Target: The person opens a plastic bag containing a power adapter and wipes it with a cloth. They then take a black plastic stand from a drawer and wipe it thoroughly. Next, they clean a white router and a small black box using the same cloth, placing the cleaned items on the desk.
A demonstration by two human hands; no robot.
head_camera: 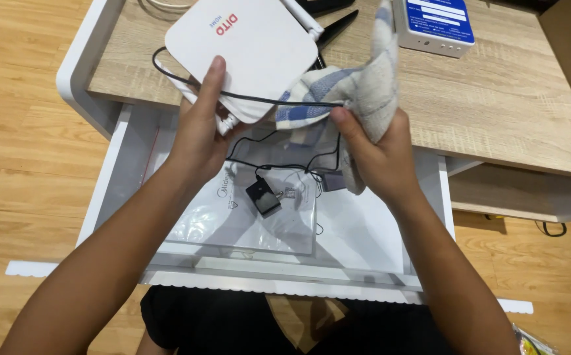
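Your left hand (pixel 200 135) grips the router (pixel 243 56) by its near edge; right hand (pixel 374 154), clutching the cloth (pixel 358 89), sits just right of it.

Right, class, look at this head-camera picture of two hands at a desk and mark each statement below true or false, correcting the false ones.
1. The left hand holds a white router. True.
2. The right hand grips a sponge. False: it grips a blue-and-white checked cloth.
3. A black cable runs across the router's underside. True.
4. The drawer under the desktop is shut. False: it is pulled open, with a black adapter lying on a clear plastic bag inside.
5. The desktop is wood-patterned. True.
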